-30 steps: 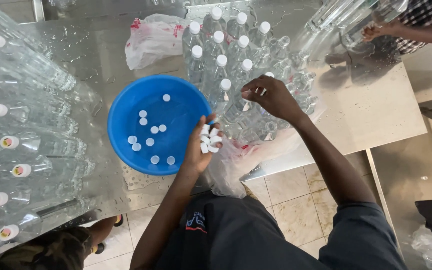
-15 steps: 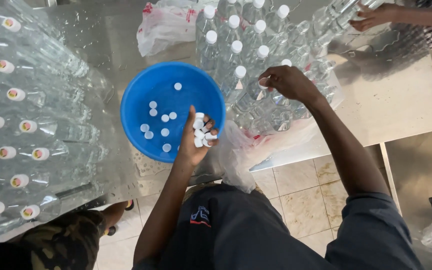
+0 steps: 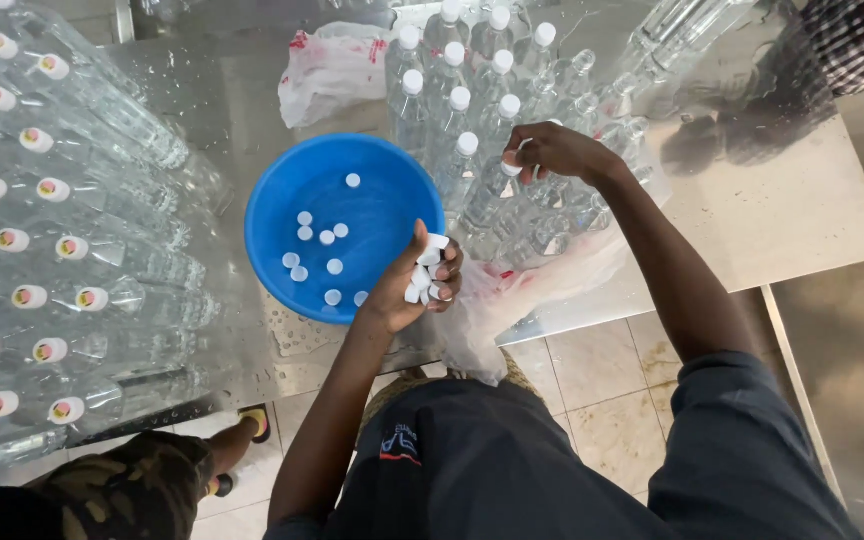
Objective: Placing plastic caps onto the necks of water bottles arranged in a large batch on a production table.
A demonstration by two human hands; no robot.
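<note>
Two bare hands work over a wet steel table (image 3: 772,225), seen from above. The left hand (image 3: 420,280) is closed around a handful of small white bottle caps (image 3: 428,275), its thumb pointing up, and it hovers at the near right rim of a round blue plastic basin (image 3: 282,210). About ten more loose white caps (image 3: 317,250) lie scattered on the floor of the basin. The right hand (image 3: 557,152) reaches further out, fingers pinched on a single white cap (image 3: 514,167) at the neck of one clear plastic bottle (image 3: 497,195). That bottle stands in a tight cluster of upright clear bottles (image 3: 462,90) just right of the basin; those at the back already wear white caps, while several nearer the right hand are open. A crumpled white plastic bag (image 3: 337,75) lies behind the basin. To the left, stacked rows of capped bottles (image 3: 42,200) lie on their sides. Another person's checked sleeve (image 3: 852,45) shows at the top right corner.
</note>
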